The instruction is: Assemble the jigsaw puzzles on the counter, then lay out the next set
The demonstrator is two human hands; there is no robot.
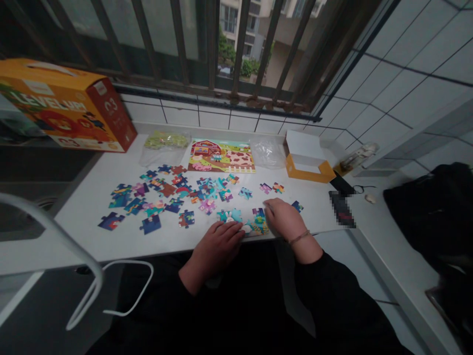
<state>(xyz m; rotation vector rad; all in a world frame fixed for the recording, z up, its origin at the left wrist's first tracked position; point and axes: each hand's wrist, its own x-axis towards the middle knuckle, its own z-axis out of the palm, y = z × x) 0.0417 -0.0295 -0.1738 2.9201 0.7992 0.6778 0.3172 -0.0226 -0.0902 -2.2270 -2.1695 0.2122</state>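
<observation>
White counter (121, 241), puzzle pieces (259, 220) between both hands (218, 242)

Puzzle pieces (151, 225) lie on a white counter (94, 199).

Packaging on a white surface (83, 241) beneath a barred window (177, 44).
An orange carton (61, 106) printed "LEVEL UP!" with a red end panel stands at the far left, its white handle on top; below it, a grey sink (22, 219) shows part of a drain. Along the back lie a clear bag with green contents (166, 140) and a crumpled clear plastic bag (268, 153), the latter just beside an open yellow box (312, 174) with a white interior. White tiles (214, 120) with dark joints line the wall; through the bars (240, 44) show a building (254, 27) and greenery (251, 67). A bent white rod (55, 232) crosses the lower left. At right are a pixelated dark object (342, 208) and black fabric (428, 212).
</observation>
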